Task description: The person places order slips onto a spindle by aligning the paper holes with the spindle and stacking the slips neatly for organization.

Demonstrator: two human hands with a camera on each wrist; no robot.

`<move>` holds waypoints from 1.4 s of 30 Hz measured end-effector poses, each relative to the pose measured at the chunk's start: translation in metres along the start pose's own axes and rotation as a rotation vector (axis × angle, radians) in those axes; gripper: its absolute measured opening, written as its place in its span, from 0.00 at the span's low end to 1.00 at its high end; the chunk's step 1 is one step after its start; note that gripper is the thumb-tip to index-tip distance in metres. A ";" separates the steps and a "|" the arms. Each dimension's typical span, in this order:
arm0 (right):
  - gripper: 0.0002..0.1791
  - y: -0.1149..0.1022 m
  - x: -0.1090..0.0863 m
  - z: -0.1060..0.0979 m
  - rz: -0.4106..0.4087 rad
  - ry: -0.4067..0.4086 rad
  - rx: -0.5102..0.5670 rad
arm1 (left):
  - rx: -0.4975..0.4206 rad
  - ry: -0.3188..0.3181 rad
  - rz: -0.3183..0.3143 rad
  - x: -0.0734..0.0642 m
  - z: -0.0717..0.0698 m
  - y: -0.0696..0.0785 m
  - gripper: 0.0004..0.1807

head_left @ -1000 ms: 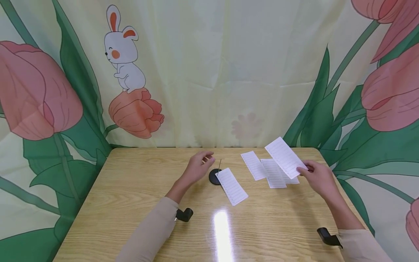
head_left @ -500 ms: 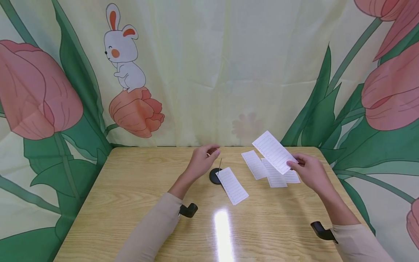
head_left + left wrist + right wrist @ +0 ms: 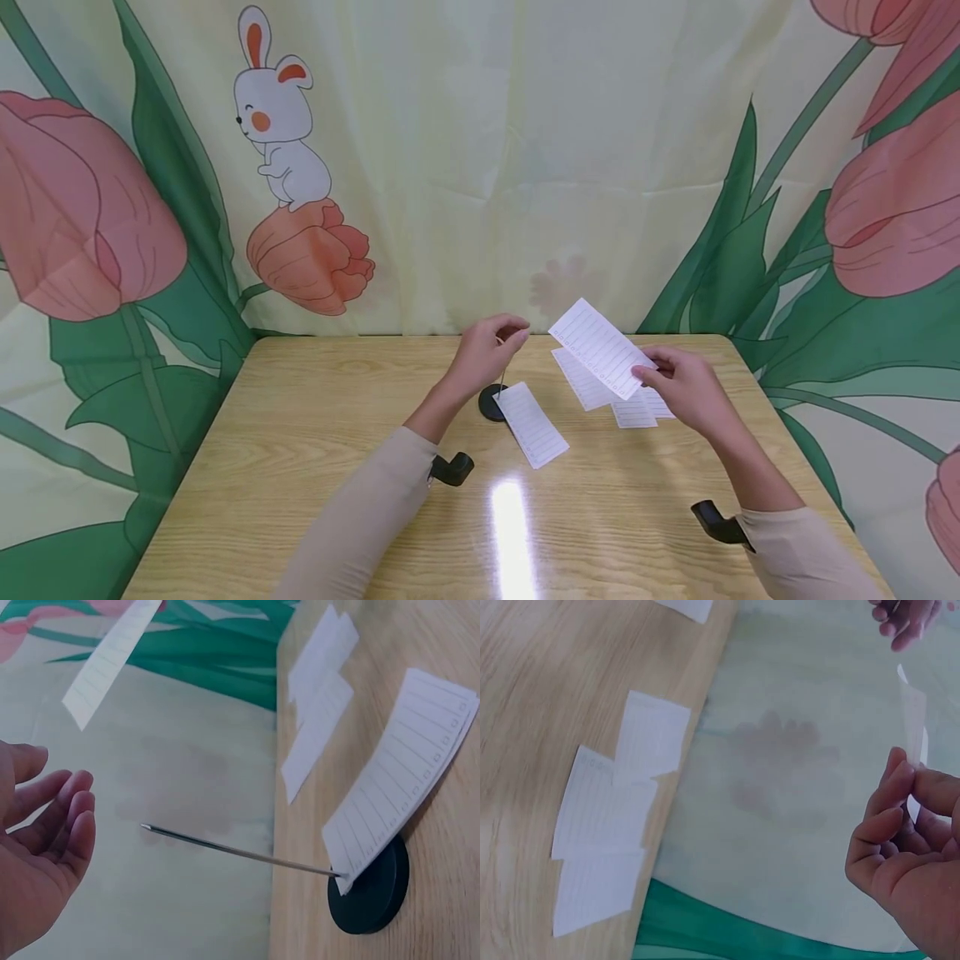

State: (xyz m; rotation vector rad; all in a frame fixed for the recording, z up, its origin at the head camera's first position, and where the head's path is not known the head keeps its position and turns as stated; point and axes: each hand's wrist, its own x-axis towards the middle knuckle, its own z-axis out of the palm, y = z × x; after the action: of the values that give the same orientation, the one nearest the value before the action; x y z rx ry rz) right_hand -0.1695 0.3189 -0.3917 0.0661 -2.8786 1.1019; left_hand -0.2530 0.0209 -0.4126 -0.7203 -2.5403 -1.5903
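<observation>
My right hand (image 3: 690, 392) pinches a lined paper slip (image 3: 600, 350) by its near right corner, thumb on top, raised over the table. In the right wrist view this slip (image 3: 913, 720) shows almost edge-on between thumb and fingers. My left hand (image 3: 483, 354) is raised with loosely bent fingers and holds nothing. It is nearest to a bill spike (image 3: 240, 851), a thin upright metal rod on a round black base (image 3: 367, 900). Lined slips (image 3: 405, 757) are threaded by one end onto the rod, low against the base, their other end slanting out over the table.
Several loose slips (image 3: 604, 806) lie overlapping on the wooden table (image 3: 315, 433), toward its back right. A printed curtain (image 3: 450, 167) hangs right behind the table's back edge. Black wrist cameras (image 3: 453, 469) jut from both sleeves.
My right hand has carried its slip leftward, now over the loose slips' left end. My left hand has moved right and slightly up, overlapping the rod's top in the head view.
</observation>
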 end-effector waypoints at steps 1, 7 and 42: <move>0.22 -0.001 0.000 0.001 -0.001 -0.005 0.004 | 0.002 0.001 -0.006 0.001 0.001 0.001 0.13; 0.20 -0.008 0.000 0.007 -0.013 -0.034 0.023 | -0.012 0.013 -0.071 0.006 0.005 0.009 0.11; 0.16 -0.006 0.012 0.067 0.021 -0.127 0.253 | 0.013 -0.021 -0.141 0.000 -0.005 -0.016 0.06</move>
State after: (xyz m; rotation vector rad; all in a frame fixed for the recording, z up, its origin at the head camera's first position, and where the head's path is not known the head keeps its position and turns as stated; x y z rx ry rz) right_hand -0.1840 0.2696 -0.4364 0.1213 -2.8345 1.5124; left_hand -0.2608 0.0109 -0.4231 -0.5715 -2.6684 -1.6119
